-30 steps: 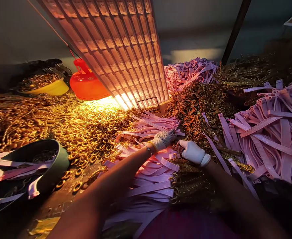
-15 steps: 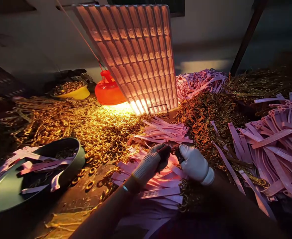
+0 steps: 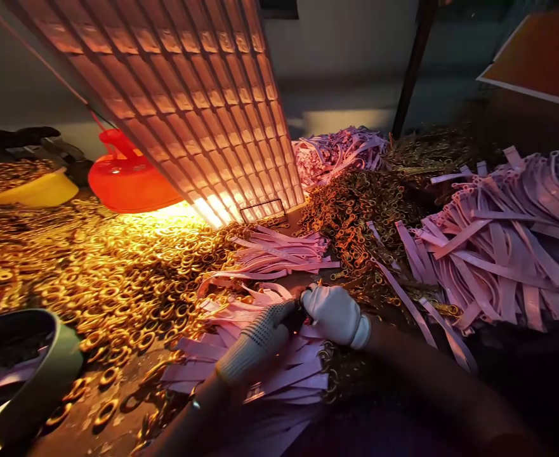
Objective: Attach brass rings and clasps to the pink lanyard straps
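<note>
Both hands wear gloves and meet over a pile of pink straps (image 3: 298,368) with metal rings at its right end. My left hand (image 3: 264,333), in a knitted glove with dark fingertips, is closed on something I cannot make out. Touching it from the right, my right hand (image 3: 334,314), in a white glove, is pinched round something small that its fingers hide. Just beyond the hands lies another bundle of pink straps (image 3: 283,251).
An orange lamp (image 3: 131,178) glows over heaped brass rings (image 3: 155,273) before a leaning ribbed panel (image 3: 203,101). A green basin (image 3: 63,355) stands left, a yellow bowl (image 3: 46,190) behind it. Brass clasps (image 3: 350,216) and a large strap heap (image 3: 507,247) lie right.
The view has swung right, so the lamp, panel and basin sit further left. Both hands stay together over the straps, and the right hand's fingers have turned further over the left fingertips.
</note>
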{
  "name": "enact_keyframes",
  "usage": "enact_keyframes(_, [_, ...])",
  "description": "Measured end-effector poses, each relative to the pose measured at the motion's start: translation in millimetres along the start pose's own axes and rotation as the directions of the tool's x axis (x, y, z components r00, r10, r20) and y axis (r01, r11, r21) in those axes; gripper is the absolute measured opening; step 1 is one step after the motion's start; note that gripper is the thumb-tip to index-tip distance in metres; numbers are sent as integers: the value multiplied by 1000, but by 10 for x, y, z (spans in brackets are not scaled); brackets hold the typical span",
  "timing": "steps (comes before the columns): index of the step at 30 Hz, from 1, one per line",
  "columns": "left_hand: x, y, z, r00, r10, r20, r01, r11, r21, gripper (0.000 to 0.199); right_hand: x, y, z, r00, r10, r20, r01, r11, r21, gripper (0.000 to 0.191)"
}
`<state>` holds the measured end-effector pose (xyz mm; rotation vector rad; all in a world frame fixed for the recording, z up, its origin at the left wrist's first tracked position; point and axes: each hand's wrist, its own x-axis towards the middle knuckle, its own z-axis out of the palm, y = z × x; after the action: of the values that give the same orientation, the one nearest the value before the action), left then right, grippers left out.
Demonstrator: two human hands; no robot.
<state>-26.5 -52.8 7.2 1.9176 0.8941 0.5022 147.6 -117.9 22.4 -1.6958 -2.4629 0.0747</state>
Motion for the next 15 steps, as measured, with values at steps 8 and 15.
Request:
enact_keyframes(8, [-32, 115, 34, 957, -288, -21, 275, 931, -242, 28, -50, 8, -209, 993, 114, -11, -114, 992, 47, 23])
enact_keyframes(15, [-118, 175, 78, 983, -94, -161, 94, 996, -6, 17, 9, -17, -146, 999, 34, 27, -35, 999, 35, 22])
